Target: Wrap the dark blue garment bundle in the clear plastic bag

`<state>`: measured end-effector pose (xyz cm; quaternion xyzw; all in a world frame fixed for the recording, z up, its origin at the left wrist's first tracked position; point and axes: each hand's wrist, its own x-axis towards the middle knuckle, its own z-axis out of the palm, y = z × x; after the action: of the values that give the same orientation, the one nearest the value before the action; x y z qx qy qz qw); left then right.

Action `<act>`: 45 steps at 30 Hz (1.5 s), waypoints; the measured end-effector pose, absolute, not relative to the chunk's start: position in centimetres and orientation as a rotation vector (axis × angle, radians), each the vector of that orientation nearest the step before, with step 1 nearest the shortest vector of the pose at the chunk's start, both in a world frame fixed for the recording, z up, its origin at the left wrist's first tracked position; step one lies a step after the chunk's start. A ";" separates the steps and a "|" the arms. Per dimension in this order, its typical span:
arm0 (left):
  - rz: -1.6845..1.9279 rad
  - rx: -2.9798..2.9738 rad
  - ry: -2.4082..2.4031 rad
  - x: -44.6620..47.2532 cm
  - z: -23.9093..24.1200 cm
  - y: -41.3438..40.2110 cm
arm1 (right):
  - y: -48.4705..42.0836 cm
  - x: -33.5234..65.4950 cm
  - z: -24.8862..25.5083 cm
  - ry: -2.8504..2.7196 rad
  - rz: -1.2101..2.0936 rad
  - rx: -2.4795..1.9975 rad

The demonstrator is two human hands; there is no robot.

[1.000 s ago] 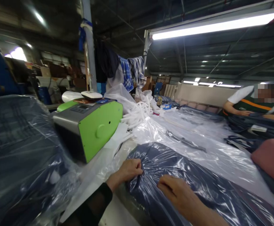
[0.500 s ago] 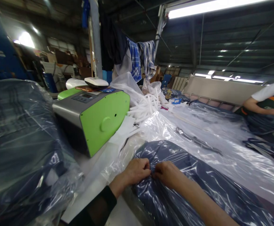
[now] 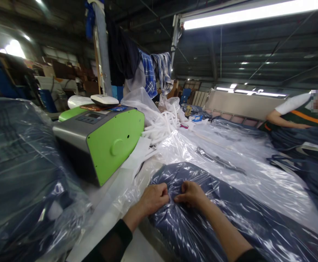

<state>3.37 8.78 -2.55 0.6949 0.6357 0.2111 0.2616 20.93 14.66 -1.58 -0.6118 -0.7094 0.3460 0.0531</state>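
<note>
A dark navy garment [image 3: 230, 207] in clear plastic film lies in front of me and runs off to the lower right. At its near left end, my left hand [image 3: 154, 198] is closed, fingers curled tightly on the plastic bag [image 3: 172, 233]. Just to the right, my right hand [image 3: 191, 194] pinches the same film, thumb pointing toward the left hand. A small gap separates the two hands, and creases in the film run between them. The pinched edges are too small to make out.
A green and grey machine [image 3: 115, 145] stands left of centre, with white tubing [image 3: 163, 127] heaped behind it. Bagged clothing [image 3: 24, 174] fills the left side. Clear sheeting [image 3: 172, 149] covers the table. At the right, a co-worker [image 3: 290, 112] stands over dark garments [image 3: 298, 153].
My right hand has drawn slightly away from the left, its thumb now showing. The view has swung a little to the right, bringing more of the co-worker into sight.
</note>
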 end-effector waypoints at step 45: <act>0.719 1.635 2.312 -5.9 -1.7 7.7 | 3.1 20.7 -10.5 -2.163 -0.538 -0.989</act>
<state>-5.94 7.69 -1.73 0.5561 0.7867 0.2448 0.1097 20.74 3.05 -10.53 -0.3807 -0.8327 -0.2071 0.3446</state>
